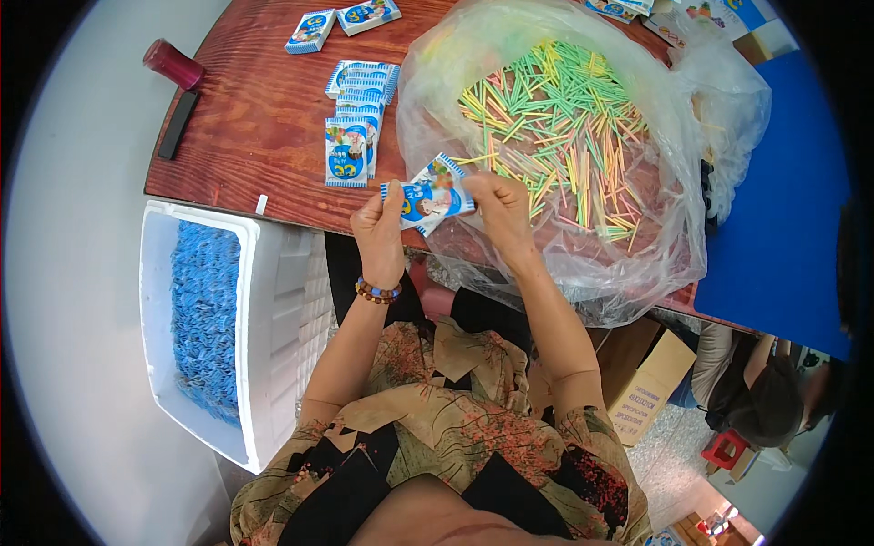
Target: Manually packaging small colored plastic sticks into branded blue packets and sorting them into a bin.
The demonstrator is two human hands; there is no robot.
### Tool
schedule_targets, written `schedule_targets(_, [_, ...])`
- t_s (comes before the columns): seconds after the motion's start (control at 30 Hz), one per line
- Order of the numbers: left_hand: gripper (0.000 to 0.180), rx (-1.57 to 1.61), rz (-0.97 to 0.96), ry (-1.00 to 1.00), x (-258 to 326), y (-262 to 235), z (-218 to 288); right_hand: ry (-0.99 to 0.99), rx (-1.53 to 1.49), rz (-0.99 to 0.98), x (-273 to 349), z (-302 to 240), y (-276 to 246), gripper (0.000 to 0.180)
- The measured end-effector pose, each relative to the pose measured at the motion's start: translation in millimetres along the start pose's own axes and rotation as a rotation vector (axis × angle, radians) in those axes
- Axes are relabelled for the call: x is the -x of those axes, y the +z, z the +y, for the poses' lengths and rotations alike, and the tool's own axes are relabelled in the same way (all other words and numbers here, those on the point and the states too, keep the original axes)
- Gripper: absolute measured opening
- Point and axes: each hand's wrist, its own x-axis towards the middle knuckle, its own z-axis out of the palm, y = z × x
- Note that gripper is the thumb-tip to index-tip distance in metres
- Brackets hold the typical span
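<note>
Between my two hands, just above the table's near edge, is a small blue-and-white printed packet (430,197). My left hand (379,221) pinches its left side with the thumb on top. At its right end the fingers of my right hand (502,211) are closed on it. Beyond my left hand lies an overlapping row of similar packets (350,146). To the right, a large clear plastic bag (669,187) is spread open, with many thin green, yellow and pink sticks (583,100) inside. What the held packet contains is hidden.
A white foam box (246,300) full of blue wrappers (205,309) stands at the left. On the red wooden table (246,100) are a dark red cup (173,64), a black bar (179,126) and two more packets (311,32). A blue surface (774,200) and another person (760,387) are at the right.
</note>
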Motion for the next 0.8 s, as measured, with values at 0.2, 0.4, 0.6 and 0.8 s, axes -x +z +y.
schedule_targets(0.2, [0.029, 0.104, 0.028, -0.027, -1, 6, 3, -0.191, -0.176, 0.002, 1, -13, -17, 0.01])
schedule_targets(0.4, [0.028, 0.169, -0.009, -0.054, 0, 5, -2, -0.385, 0.328, -0.238, -4, -18, -7, 0.025])
schedule_targets(0.6, [0.022, 0.266, -0.133, -0.191, 2, 14, 4, -0.54, 0.455, -0.383, -11, -14, -21, 0.028])
schedule_targets(0.8, [0.023, 0.156, -0.06, -0.079, 3, 11, -4, -0.559, 0.467, -0.373, -7, -15, -19, 0.028])
